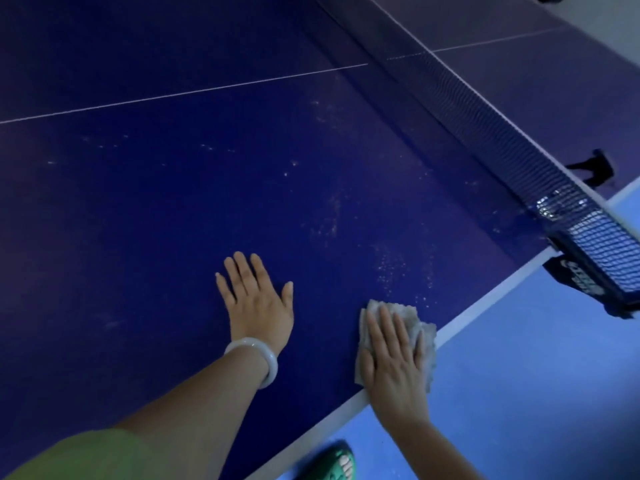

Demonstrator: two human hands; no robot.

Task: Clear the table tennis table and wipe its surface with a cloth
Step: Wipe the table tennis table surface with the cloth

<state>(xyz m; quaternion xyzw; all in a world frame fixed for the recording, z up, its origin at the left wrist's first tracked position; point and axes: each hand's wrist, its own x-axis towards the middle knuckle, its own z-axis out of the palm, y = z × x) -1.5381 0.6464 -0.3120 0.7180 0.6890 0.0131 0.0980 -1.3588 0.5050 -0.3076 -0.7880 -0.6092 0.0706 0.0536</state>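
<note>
The dark blue table tennis table (173, 202) fills most of the view. Pale dusty specks (391, 268) lie scattered on it near the side edge and towards the net. My right hand (393, 362) presses flat, fingers straight, on a grey cloth (427, 341) at the table's white side edge. My left hand (256, 299) rests flat on the bare surface to the left of the cloth, fingers spread, with a pale bangle on the wrist.
The black net (519, 147) runs from top centre to its clamp (588, 261) at the right edge. A black object (595, 168) lies beyond the net. Light blue floor (536, 393) lies right of the table. A green shoe (329, 462) shows below.
</note>
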